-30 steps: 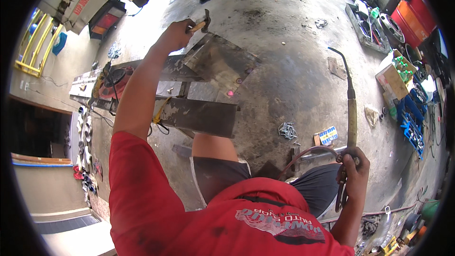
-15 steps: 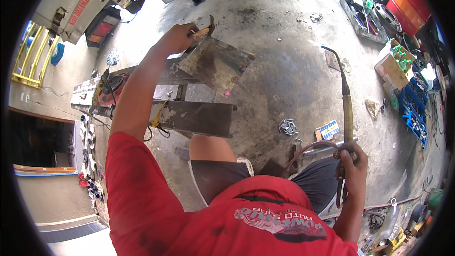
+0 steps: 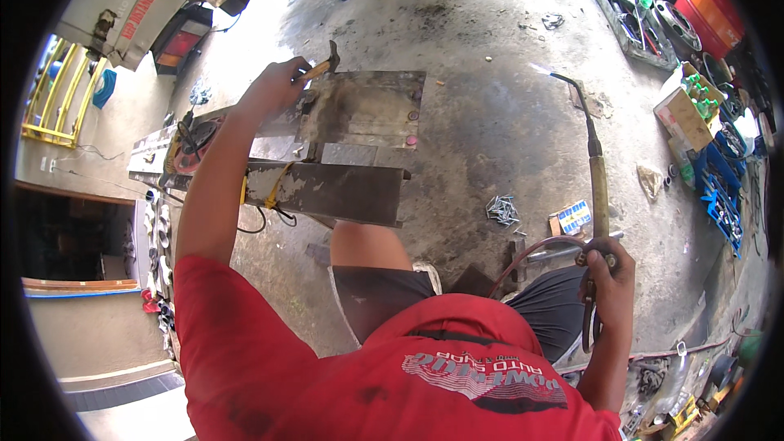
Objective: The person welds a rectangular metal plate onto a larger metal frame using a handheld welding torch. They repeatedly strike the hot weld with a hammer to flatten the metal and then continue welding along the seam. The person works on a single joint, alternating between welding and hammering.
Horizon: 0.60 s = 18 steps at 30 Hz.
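Note:
My left hand (image 3: 274, 88) is closed round the wooden handle of a hammer (image 3: 331, 59), its head above the far left edge of a metal plate (image 3: 359, 106). The plate lies across steel beams, scorched dark in places, with two pinkish glowing spots (image 3: 412, 140) along its right edge. In my right hand (image 3: 609, 271) is a gas torch (image 3: 599, 188), gripped near its valves and pointing away from me. A pale flame shows at its bent tip, well to the right of the plate. A reddish hose (image 3: 523, 257) runs from the torch.
A channel beam (image 3: 343, 192) with a yellow tie lies nearest me; a red power tool (image 3: 188, 155) sits on the beams' left. On the floor are loose bolts (image 3: 502, 210), a small box (image 3: 572, 219) and an orange stub (image 3: 440, 82). A vehicle (image 3: 122, 8) stands far left.
The plate has turned and now lies squarer to the beams. My left hand and the hammer have moved left and slightly nearer. The torch has stayed about where it was, still lit.

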{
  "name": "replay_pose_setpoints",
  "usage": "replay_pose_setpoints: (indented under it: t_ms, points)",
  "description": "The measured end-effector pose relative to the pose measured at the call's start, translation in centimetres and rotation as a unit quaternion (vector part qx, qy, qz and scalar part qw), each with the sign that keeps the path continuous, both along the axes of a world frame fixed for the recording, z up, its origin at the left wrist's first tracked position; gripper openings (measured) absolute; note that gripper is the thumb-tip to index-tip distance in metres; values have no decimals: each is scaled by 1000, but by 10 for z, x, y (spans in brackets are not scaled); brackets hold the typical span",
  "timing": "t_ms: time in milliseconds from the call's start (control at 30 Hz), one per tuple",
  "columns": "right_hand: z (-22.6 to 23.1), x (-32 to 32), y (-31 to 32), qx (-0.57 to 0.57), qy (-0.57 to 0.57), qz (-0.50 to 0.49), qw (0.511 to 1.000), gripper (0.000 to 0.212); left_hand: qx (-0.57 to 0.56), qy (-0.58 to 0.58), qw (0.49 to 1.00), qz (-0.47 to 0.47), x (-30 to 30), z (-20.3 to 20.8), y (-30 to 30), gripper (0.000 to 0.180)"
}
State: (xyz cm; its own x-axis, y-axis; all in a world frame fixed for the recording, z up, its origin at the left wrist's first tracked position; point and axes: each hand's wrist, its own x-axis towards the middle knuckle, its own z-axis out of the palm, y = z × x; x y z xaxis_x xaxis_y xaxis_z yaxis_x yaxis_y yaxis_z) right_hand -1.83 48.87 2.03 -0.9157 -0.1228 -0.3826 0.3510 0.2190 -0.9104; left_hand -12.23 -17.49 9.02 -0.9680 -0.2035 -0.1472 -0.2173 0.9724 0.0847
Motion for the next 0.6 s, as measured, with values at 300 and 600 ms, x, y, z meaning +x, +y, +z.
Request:
replay_pose_setpoints:
  t_ms: [300, 600]
  points:
    - [-1, -8, -1, 24, 15, 20, 999, 16, -38, 74, 997, -5, 31, -19, 7, 31]
    - [59, -37, -12, 60, 117, 118, 984, 23, 32, 325, 938, 113, 59, 23, 33, 51]
